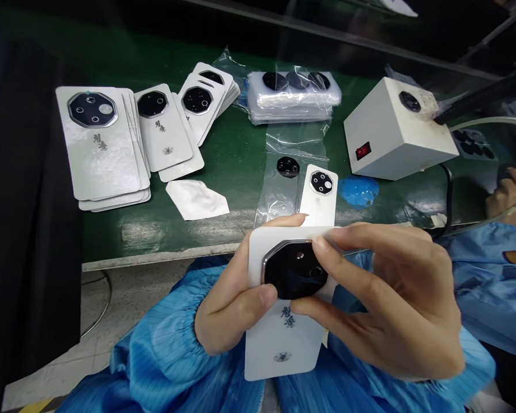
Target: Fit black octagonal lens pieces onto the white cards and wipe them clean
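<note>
Close to my body, my left hand [234, 312] grips a white phone back cover [266, 338] with dark lettering and a small round emblem. Its thumb presses the lower left edge of a black octagonal camera lens cover [292, 272] with a silver rim, set at the top of the back cover. My right hand [395, 304] pinches that lens cover, a fingertip at its upper right edge and the thumb at its lower edge. Just beyond my hands, another white back cover [318, 206] lies on the bench beside a clear plastic film strip [273, 198] carrying a black lens cover [288, 167].
Stacked white back covers [107, 166] and fanned ones [172, 137] lie left on the green bench [236, 155], near a white cloth [198, 199]. Bagged lens covers [292, 103] sit behind. At right are a white switch box [395, 132], blue putty-like material [359, 190] and another person's hand [509, 192].
</note>
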A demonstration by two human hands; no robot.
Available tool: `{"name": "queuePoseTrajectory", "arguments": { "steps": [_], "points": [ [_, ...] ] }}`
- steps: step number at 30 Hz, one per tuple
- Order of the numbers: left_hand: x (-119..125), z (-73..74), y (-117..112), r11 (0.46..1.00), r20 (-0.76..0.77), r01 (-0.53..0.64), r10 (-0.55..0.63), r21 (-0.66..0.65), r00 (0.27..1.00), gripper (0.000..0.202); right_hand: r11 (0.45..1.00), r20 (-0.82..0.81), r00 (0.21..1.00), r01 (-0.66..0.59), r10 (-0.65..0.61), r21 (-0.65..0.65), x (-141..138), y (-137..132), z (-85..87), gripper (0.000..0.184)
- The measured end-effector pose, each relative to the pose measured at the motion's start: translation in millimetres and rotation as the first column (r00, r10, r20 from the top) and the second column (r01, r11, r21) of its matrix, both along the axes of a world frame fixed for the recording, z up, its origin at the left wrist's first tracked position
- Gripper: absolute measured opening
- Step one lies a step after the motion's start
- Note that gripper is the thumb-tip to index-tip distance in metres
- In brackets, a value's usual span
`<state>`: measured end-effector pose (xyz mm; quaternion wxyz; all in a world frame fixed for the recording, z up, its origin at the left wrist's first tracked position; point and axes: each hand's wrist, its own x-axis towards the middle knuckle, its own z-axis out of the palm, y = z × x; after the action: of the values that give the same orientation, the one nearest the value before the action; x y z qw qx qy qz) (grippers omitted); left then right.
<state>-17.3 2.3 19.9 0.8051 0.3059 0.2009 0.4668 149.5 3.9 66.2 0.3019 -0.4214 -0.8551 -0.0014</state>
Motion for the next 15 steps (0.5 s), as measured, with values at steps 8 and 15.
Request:
{"name": "queuePoseTrajectory", "arguments": {
  "steps": [8,15],
  "points": [
    [-0.7,1.0,1.5,0.999,0.022,0.025,-0.024,-0.033,0.999,0.043,1.0,0.015,1.0,-0.016,0.016,0.008,0.3,1.8,0.0,0.038],
    [0.8,1.3,2.7,1.0,-0.006,-0.018,0.018,-0.021,1.0,0.044,1.0,0.029,0.999,-0.014,0.014,0.012,-4.4,5.4,3.5,0.025]
  ]
}}
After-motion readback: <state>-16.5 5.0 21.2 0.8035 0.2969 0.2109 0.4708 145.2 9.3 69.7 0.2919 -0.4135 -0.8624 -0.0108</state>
